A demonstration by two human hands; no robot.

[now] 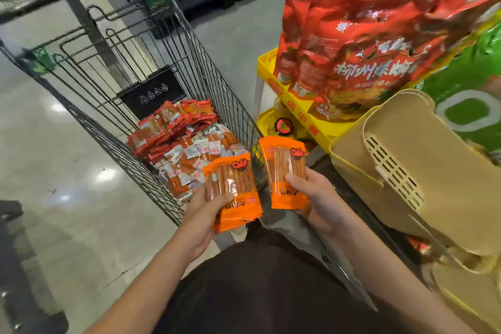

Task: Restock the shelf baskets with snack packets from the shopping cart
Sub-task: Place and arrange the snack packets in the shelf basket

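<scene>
Packets first: plenty left in the shopping cart point(173, 106), red ones piled at the far end, pale and orange ones nearer. Left hand point(202, 214) wrapped around a fanned stack of orange snack packets point(234, 192), thumb across the front, fingers behind, held just past the cart's near corner. Right hand point(317, 198) clamped on a second, thinner stack point(284, 168), thumb on the face, palm behind, just beside the first stack and apart from it. Both forearms bent in front of the body, wrists turned so the packets stand roughly upright. Next, probably: swing right to the beige basket point(406, 171) (opening hidden from here), keep each stack squared, lower flat rather than drop. Beyond, yellow shelf point(273, 81) with big red bags point(360, 57).
</scene>
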